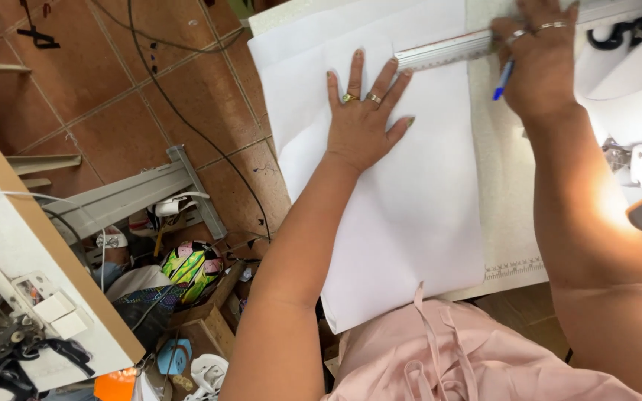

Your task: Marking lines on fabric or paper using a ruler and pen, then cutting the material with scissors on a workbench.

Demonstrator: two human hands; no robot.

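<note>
A ruler (451, 49) was pressed flat under the right hand (540, 59) at the upper right of the frame, a blue pen (502, 80) being pinched beneath its fingers. The left hand (363, 119), fingers spread, was laid flat on white fabric (403, 215) at the centre, which was draped over the pale table (507, 186).

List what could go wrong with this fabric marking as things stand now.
1. The white fabric hangs over the table edge toward the lap; its weight might drag it askew.
2. The left hand pins only one spot, so the cloth could creep.
3. The right hand holds both ruler and blue pen; the ruler may slip.
</note>
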